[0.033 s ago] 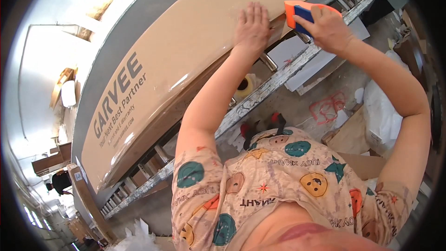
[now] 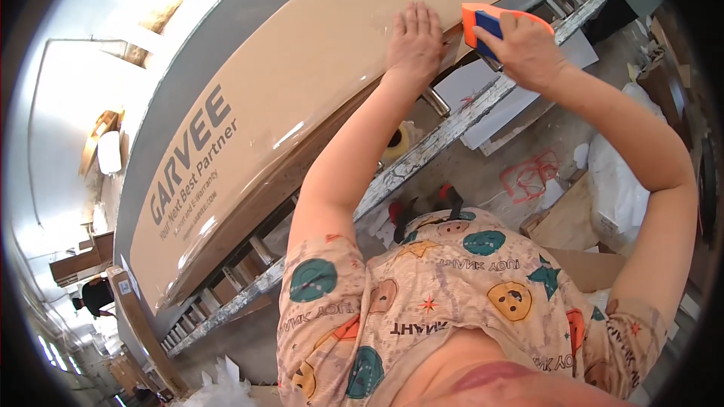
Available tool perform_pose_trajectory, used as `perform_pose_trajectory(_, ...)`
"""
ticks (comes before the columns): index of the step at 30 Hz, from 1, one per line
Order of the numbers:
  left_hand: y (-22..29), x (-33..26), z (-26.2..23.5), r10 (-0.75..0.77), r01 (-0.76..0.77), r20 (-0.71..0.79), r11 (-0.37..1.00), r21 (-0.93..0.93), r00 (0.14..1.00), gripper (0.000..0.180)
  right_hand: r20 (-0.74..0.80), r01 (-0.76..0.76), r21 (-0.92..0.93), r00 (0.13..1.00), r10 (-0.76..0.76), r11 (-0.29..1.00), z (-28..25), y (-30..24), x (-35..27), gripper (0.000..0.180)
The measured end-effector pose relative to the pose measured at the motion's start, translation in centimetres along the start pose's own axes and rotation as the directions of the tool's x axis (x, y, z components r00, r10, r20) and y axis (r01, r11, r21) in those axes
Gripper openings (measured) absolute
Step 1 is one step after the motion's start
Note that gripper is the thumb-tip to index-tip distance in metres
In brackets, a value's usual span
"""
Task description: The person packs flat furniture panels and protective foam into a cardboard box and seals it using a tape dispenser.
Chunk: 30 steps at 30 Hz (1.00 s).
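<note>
Tan glossy film-covered board point(image 2: 302, 105), long and slightly bowed, with dark printed lettering toward its far-left end, is the big thing here, so everything below is placed off it. It lies on a grey panel point(image 2: 226, 22) that shows along the board's upper edge, and both sit over a paint-spattered metal ladder-style rack point(image 2: 422, 154) that runs along the board's lower edge.

Left hand point(image 2: 415, 41) lies flat on the board near its right end, palm down, fingers straight and close together, gripping nothing, just pressed against the surface.

Right hand point(image 2: 524, 49) is just off the board's right corner, closed around an orange plastic squeegee with a blue edge strip point(image 2: 486, 21). Fingers wrap over the top of the handle, and the tool's blue edge sits right by the board's right edge, close to the left hand's fingertips. Whether the blade actually touches the board is hard to tell from this angle.

Below the board's lower edge, under the rack, a yellow roll of tape point(image 2: 396, 143) lies on the floor, with white sheets point(image 2: 520, 98) and flat brown cardboard pieces point(image 2: 569, 218) scattered further right. Person wears a pale short-sleeved shirt with round cartoon faces point(image 2: 452, 294). Another person in dark clothes point(image 2: 96, 295) stands well beyond the board's left end.
</note>
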<state>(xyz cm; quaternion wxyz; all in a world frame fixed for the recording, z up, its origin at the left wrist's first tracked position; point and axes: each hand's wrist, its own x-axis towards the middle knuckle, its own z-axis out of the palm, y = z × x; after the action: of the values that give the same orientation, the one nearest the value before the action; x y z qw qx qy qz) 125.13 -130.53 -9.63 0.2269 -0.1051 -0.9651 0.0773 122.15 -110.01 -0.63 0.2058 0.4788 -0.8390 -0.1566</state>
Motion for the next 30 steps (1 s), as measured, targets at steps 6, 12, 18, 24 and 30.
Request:
perform_pose_trajectory(6, 1.3, 0.8, 0.4, -0.038, 0.034, -0.061, 0.997, -0.068, 0.997, 0.06, 0.707, -0.325, -0.089, 0.645, 0.29, 0.941, -5.5, 2.0, 5.5, 0.033)
perform_pose_trajectory(12, 3.3, 4.8, 8.4, -0.268, 0.566, -0.523, 0.594, 0.571, 0.809, 0.035, 0.563, -0.362, 0.435, 0.824, 0.065, 0.824, -10.4, 3.4, 5.1, 0.058)
perform_pose_trajectory(18, 2.3, 0.9, 1.6, -0.123, 0.126, -0.504, 0.992, -0.028, 0.855, 0.03, 0.282, -0.283, 0.959, 0.956, -0.081, 0.0, -10.9, -7.1, 14.4, 0.053)
perform_pose_trajectory(24, -13.7, -24.8, -8.6, -0.134, 0.092, -0.292, 0.984, -0.154, 0.947, 0.054, 0.433, -0.452, 0.723, 0.886, -0.166, -0.523, -5.2, -14.7, 23.1, 0.037)
perform_pose_trajectory(30, -25.1, -55.3, -21.5, -0.762, 0.748, -0.125, 0.567, 0.346, 0.635, 0.084, 0.324, -0.415, 0.876, 0.884, -0.337, -0.247, -3.4, -19.8, 28.7, 0.049)
